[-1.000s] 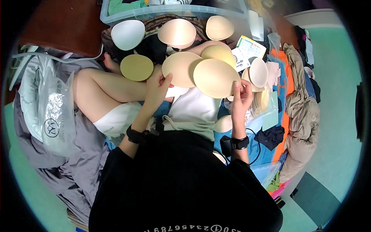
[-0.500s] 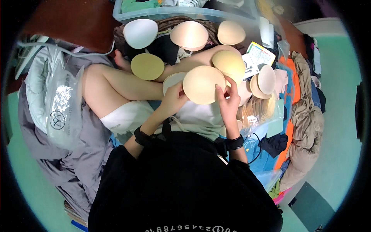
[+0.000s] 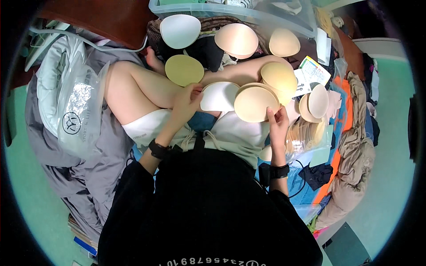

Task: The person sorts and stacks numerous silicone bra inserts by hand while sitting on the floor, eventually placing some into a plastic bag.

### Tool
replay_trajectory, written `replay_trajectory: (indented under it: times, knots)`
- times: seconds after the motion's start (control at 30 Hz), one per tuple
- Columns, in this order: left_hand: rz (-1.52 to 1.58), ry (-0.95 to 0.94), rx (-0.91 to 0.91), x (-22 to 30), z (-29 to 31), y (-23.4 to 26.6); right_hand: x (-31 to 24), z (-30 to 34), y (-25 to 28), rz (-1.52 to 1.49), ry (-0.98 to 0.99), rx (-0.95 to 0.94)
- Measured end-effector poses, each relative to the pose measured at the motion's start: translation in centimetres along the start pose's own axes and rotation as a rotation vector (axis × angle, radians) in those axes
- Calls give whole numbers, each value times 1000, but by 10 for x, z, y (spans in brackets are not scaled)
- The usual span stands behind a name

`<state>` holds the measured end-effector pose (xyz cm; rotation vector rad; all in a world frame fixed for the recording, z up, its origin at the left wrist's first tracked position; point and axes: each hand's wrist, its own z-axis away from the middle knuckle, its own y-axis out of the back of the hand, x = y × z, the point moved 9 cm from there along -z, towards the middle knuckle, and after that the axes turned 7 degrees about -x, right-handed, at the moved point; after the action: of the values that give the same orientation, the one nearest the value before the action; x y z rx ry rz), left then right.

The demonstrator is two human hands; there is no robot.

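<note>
Right of centre in the frame, the right hand [image 3: 278, 123] grasps a round beige pad [image 3: 254, 105] by its right edge, thumb on the upper face; a second beige pad [image 3: 258, 84] shows just behind it. Near the centre, to their left, is a white pad [image 3: 218, 97]; the left hand [image 3: 186, 101] curls its fingers at that pad's left edge, but whether they pinch it cannot be told. Above the left hand lies a yellow-green pad [image 3: 184, 70]. Along the upper frame, a bluish-white pad [image 3: 180, 31] and two peach pads [image 3: 236, 41] form a row below a translucent bin [image 3: 266, 22]. At right, a clear bag [image 3: 297, 147] contains further pads [image 3: 317, 130].
</note>
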<state>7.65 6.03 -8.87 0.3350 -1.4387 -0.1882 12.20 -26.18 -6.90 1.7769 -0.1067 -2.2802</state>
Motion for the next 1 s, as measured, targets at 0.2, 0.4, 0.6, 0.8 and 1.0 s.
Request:
replay_trajectory:
  times: [0.2, 0.4, 0.6, 0.8, 1.0]
  knots:
    - [-263, -27, -63, -2, -11, -27, -14, -11, -15, -67, 43, -9]
    - [-50, 198, -277, -21, -11, -32, -43, -8, 6, -53, 145, 273]
    - [461, 87, -356, 15, 8, -22, -92, 6, -5, 373, 275, 264]
    - [604, 42, -230, 24, 11, -37, -92, 34, -96, 433, 477, -82]
    - [481, -20, 36, 14, 11, -21, -103, 43, -117, 266, 552, -87]
